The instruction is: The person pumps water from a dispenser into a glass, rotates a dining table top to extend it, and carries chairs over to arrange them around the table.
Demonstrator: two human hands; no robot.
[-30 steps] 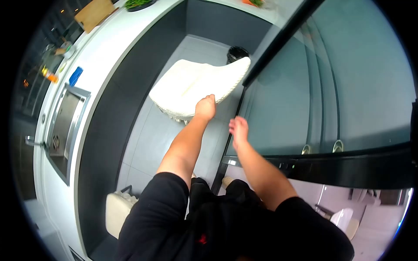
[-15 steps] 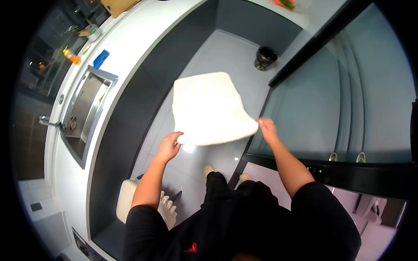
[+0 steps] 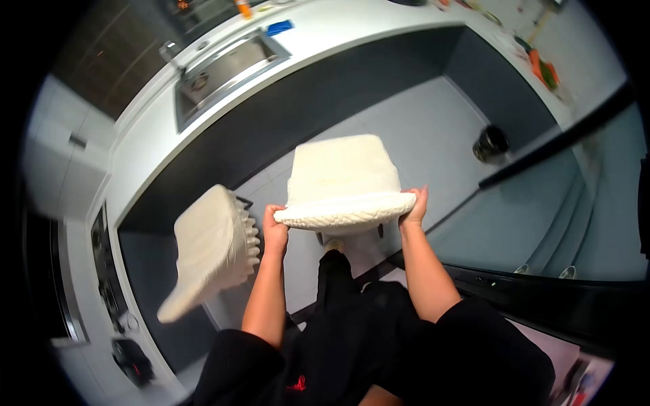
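A chair in a cream fabric cover (image 3: 345,166) stands in front of me, its seat facing up and its backrest edge towards me. My left hand (image 3: 275,227) is closed round the left end of the backrest's quilted top. At the opposite end my right hand (image 3: 414,208) grips the same backrest, thumb pointing up. Dark chair legs show below the backrest. To the left is a second chair with a similar cream cover (image 3: 210,237) and a ruffled edge; neither hand touches it.
A white counter (image 3: 152,152) curves along the left and back, with a steel sink (image 3: 230,71) and a blue cloth (image 3: 279,28). A black trash bin (image 3: 491,144) stands on the grey floor (image 3: 433,115). Glass sliding doors (image 3: 528,216) are on the right.
My view has swung left, bringing the second chair fully into sight. The held chair's backrest edge now lies more level, and its legs show. Both hands still hold its ends.
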